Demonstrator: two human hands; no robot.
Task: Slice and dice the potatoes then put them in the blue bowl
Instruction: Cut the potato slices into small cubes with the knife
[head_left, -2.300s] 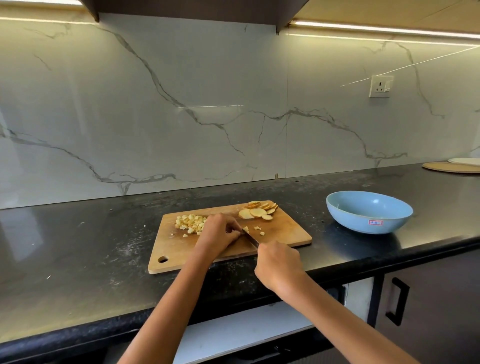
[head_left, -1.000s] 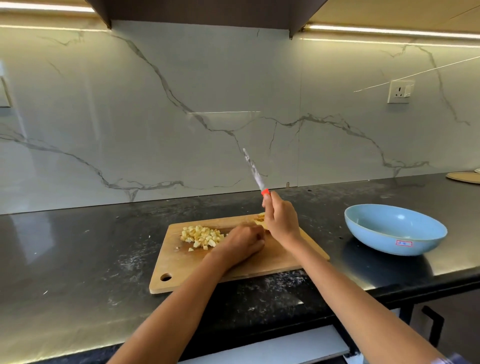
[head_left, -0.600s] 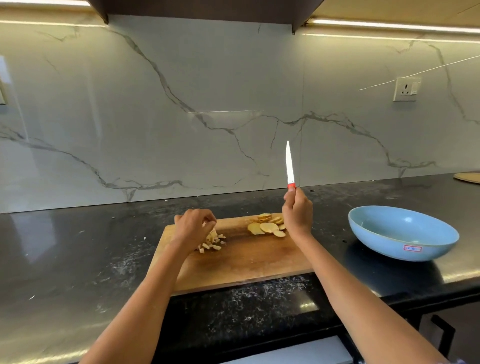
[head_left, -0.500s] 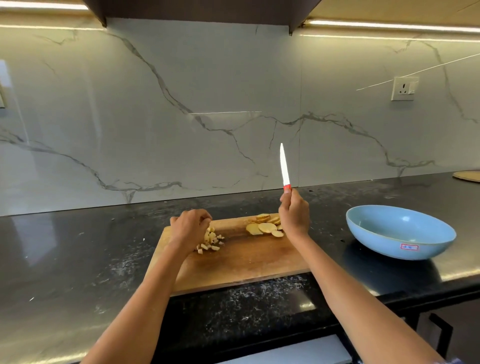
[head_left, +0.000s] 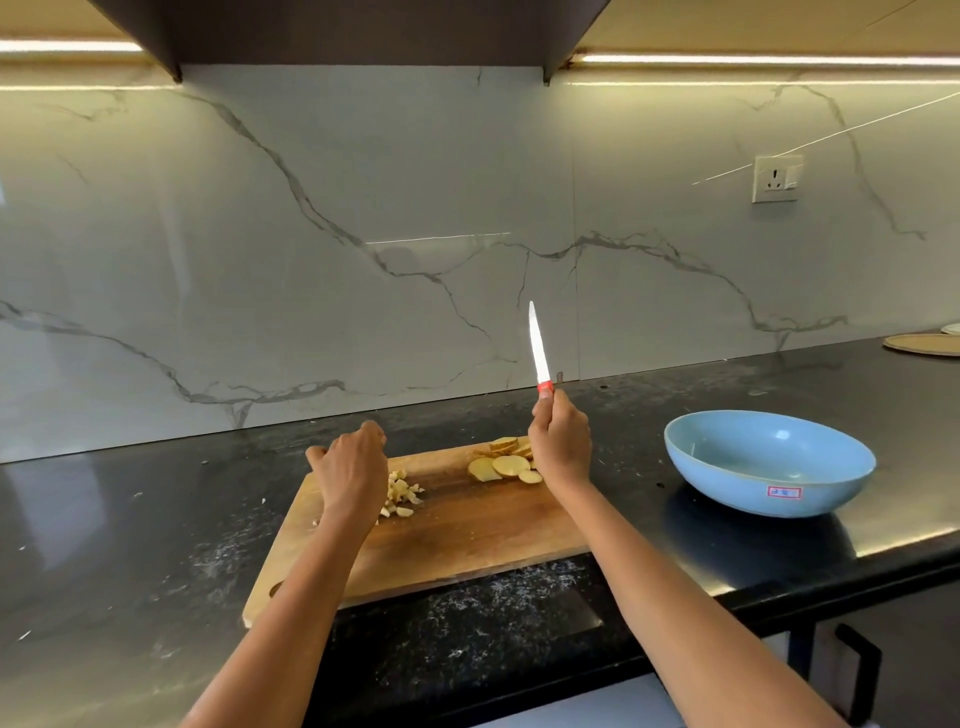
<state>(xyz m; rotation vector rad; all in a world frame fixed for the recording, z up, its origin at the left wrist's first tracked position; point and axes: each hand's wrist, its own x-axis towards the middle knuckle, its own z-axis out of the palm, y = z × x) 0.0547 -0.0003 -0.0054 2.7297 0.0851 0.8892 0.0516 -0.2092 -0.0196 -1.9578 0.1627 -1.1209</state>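
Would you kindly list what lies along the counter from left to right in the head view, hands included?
Left hand over the diced potato → potato slices → right hand holding the knife upright → blue bowl → tan round mat at the far right. The hands and potato are over the cutting board.

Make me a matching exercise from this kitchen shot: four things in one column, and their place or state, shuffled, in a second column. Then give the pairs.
Things:
1. knife
2. blue bowl
3. potato slices
4. diced potato

Places or states:
A. on the board, beside the left hand
B. held upright in the right hand
C. on the counter, right of the cutting board
D. far right part of the board

Pairs: 1-B, 2-C, 3-D, 4-A
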